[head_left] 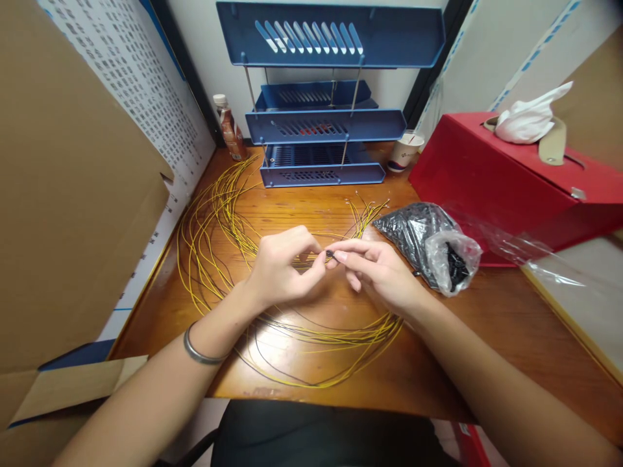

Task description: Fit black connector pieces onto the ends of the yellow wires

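My right hand [377, 269] pinches a small black piece [329, 253] between thumb and forefinger; its exact kind is too small to tell. Meeting it from the other side, my left hand [287, 266] has thumb and forefinger closed at the piece, and what lies between those fingertips is hidden. Under both hands a large loose coil of thin yellow and black wires [335, 337] spreads over the wooden desk [438, 363]. The wires' ends [367, 211] fan out just beyond my right hand. To the right lies an open plastic bag [418, 227] of small black pieces.
A blue tiered tray rack [321, 175] stands at the back, between a drink bottle [231, 133] and a paper cup [405, 152]. A red box [477, 194] with tissue on top fills the right back. Cardboard [73, 194] walls the left side.
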Motion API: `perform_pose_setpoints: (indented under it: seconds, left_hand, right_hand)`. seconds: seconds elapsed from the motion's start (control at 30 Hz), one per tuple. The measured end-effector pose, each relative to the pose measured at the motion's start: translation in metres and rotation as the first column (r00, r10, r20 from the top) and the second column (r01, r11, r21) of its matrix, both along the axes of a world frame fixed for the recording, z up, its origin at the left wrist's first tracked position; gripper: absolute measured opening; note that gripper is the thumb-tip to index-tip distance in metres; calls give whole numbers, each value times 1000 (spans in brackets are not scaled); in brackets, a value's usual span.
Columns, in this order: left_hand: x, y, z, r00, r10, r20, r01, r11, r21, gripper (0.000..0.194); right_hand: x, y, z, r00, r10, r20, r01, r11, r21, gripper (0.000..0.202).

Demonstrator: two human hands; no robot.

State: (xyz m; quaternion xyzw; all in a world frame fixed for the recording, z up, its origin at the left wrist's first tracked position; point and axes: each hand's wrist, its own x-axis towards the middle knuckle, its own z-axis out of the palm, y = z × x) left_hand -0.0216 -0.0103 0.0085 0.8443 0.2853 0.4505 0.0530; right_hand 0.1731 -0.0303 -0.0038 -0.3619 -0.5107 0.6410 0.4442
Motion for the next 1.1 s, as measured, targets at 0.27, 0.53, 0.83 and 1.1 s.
perform_pose_setpoints:
  seconds: [0.27, 0.53, 0.83, 1.1]
  left_hand:
    - [0, 0, 1, 1000, 23, -2, -23, 999, 31, 17]
    - [0, -5, 6, 993, 93, -66, -88, 993, 79, 11]
    - [2, -6, 8, 994, 108, -21, -107, 994, 37, 12]
    - [6, -4, 10, 976, 82, 202, -20, 957, -290, 13]
  right_hand:
    - [1, -1, 1, 1000, -10, 11, 10, 1000, -14, 24]
    - [-1, -1, 2, 999, -37, -6, 37, 999, -11, 21]
    - [-1, 2, 3, 986, -151, 66, 149, 988, 33, 28]
    - [0, -2, 9, 957, -192, 217, 164, 976, 143, 24]
